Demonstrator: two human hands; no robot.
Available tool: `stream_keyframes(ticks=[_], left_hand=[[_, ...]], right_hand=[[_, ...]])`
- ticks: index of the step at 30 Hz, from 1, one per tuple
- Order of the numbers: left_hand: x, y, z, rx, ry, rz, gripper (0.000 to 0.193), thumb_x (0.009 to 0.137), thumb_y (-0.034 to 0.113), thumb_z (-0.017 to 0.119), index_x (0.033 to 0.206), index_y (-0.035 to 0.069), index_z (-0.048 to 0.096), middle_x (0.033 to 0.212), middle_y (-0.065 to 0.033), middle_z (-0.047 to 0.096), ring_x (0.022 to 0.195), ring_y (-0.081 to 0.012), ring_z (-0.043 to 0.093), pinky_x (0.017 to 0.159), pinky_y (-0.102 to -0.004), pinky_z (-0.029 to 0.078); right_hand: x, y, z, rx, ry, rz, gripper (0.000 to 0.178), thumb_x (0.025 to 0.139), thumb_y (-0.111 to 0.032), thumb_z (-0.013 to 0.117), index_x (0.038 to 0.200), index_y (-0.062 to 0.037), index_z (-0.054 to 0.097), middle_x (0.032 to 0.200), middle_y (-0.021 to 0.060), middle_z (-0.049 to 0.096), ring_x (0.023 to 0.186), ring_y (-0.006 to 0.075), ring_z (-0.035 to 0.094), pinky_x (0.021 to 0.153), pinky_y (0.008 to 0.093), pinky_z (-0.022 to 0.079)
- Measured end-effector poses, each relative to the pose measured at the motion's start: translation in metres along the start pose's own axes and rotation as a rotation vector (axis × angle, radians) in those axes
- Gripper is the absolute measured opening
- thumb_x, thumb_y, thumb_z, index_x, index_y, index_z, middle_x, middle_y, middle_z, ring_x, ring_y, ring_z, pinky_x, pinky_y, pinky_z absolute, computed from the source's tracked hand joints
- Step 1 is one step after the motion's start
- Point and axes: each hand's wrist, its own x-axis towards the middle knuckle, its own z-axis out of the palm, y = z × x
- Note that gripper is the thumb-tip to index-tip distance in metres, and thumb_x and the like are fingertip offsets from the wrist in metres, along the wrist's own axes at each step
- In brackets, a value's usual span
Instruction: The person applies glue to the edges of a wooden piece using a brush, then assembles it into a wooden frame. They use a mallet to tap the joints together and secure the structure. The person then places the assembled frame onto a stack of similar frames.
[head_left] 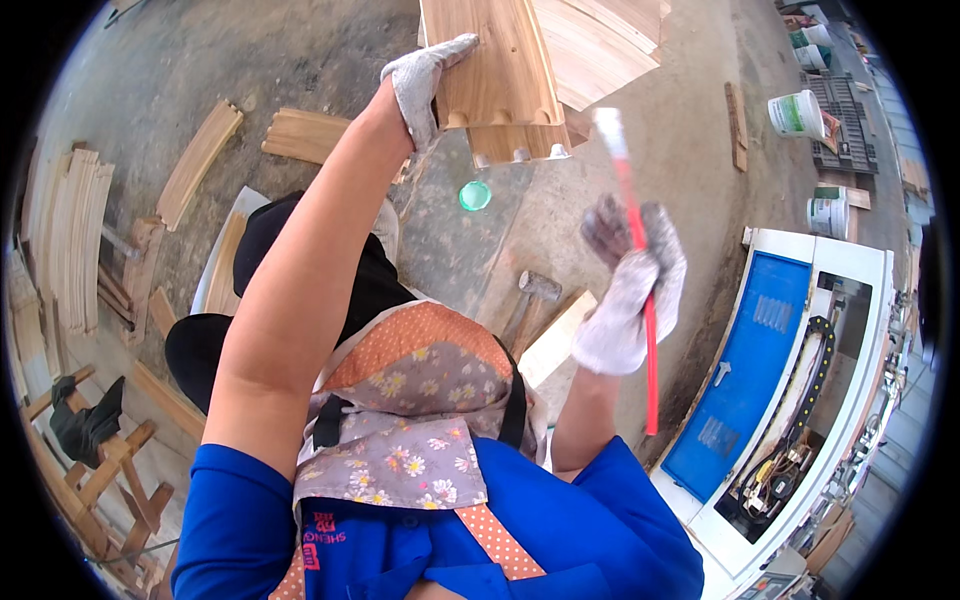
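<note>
The gloved left hand [425,88] gripped the left edge of a notched wooden board [495,65], whose long axis ran away from the person. A lower board [490,146] showed beneath it, white material on its notched end. The gloved right hand [637,270] was closed around a red-handled brush [650,365], its shaft slanting forward. The blurred white tip reached just right of the notched ends and appeared apart from them; the left hand was the nearer to the wood. Between the hands, a green disc [475,195] lay on the floor. Pinkish-red lettering marked the blue shirt [560,520] below the hands; a white bucket [795,114], far right of them, bore a printed label.
</note>
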Motion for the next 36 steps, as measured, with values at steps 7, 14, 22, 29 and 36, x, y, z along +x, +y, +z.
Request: stream_keyframes(ticks=[7, 14, 22, 29, 36], left_hand=[[0.003, 0.0, -0.001, 0.016, 0.003, -0.006, 0.048, 0.083, 0.029, 0.067, 0.117, -0.002, 0.051, 0.103, -0.0134, 0.064, 0.085, -0.0223, 0.068, 0.07, -0.0355, 0.06], [0.009, 0.001, -0.008, -0.014, -0.062, -0.028, 0.049, 0.084, 0.031, 0.065, 0.119, 0.001, 0.05, 0.105, -0.013, 0.064, 0.089, -0.0221, 0.067, 0.076, -0.039, 0.058], [-0.002, 0.017, -0.001, -0.083, -0.126, -0.009, 0.046, 0.084, 0.028, 0.064, 0.12, 0.002, 0.051, 0.106, -0.012, 0.064, 0.091, -0.0223, 0.066, 0.078, -0.0396, 0.057], [-0.007, 0.014, 0.003, 0.063, -0.062, -0.031, 0.038, 0.085, 0.024, 0.063, 0.117, 0.005, 0.055, 0.104, -0.0111, 0.065, 0.088, -0.0216, 0.067, 0.075, -0.0397, 0.058], [-0.004, 0.011, 0.001, 0.041, 0.015, -0.067, 0.037, 0.086, 0.027, 0.062, 0.116, 0.006, 0.056, 0.102, -0.0096, 0.066, 0.087, -0.021, 0.067, 0.074, -0.0388, 0.058]], right_hand=[[0.081, 0.063, 0.021, -0.184, -0.143, 0.056, 0.028, 0.08, -0.012, 0.07, 0.103, 0.0006, 0.061, 0.095, 0.0108, 0.066, 0.081, 0.0155, 0.064, 0.073, 0.0273, 0.052], [0.103, 0.065, 0.048, -0.728, -0.294, 0.014, 0.02, 0.077, -0.014, 0.07, 0.094, -0.0061, 0.062, 0.083, 0.013, 0.067, 0.076, 0.0248, 0.065, 0.072, 0.0332, 0.051], [0.086, 0.043, 0.034, -0.761, -0.253, -0.053, 0.013, 0.076, -0.01, 0.066, 0.089, -0.0101, 0.062, 0.075, 0.0103, 0.065, 0.07, 0.026, 0.064, 0.066, 0.0339, 0.05], [0.066, 0.045, 0.008, -0.368, -0.188, -0.106, 0.036, 0.083, -0.016, 0.064, 0.113, 0.0011, 0.057, 0.103, 0.0119, 0.064, 0.087, 0.0196, 0.064, 0.082, 0.0313, 0.05], [0.008, 0.008, -0.043, 0.05, -0.029, -0.074, 0.055, 0.092, -0.038, 0.052, 0.12, 0.0091, 0.051, 0.106, 0.0218, 0.061, 0.094, 0.0285, 0.063, 0.081, 0.0409, 0.052]])
